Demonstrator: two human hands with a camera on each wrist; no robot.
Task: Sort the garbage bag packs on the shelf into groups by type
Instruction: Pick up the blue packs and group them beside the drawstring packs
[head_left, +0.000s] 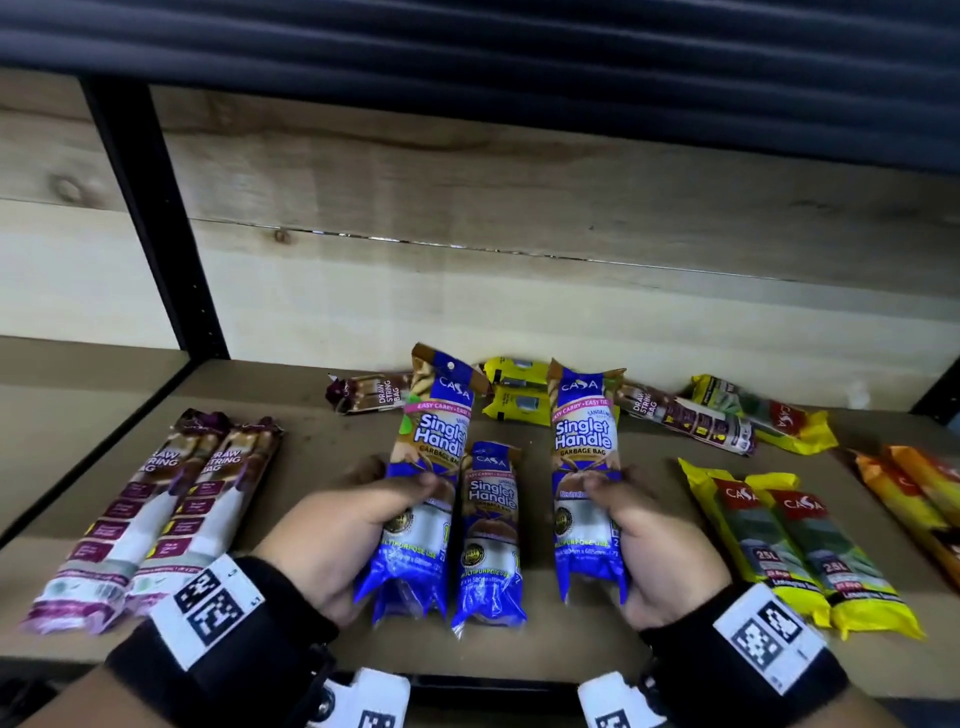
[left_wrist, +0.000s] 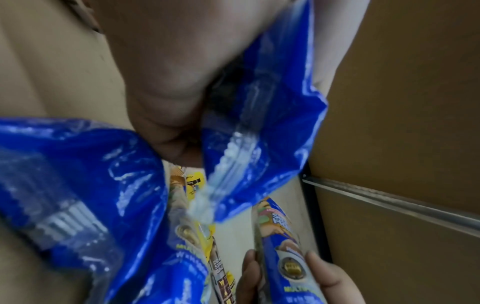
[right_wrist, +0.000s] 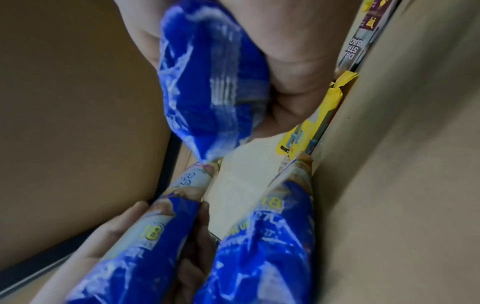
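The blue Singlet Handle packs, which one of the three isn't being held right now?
The middle blue pack, lying flat on the shelf. The left hand grips the left blue pack, and the right hand grips the right blue pack.

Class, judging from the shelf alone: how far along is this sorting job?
Done: two draw string packs paired at left, two yellow packs paired at right. In hand: left hand and right hand each hold a blue pack beside a third blue pack lying between them. Left: mixed back row of brown and yellow packs.
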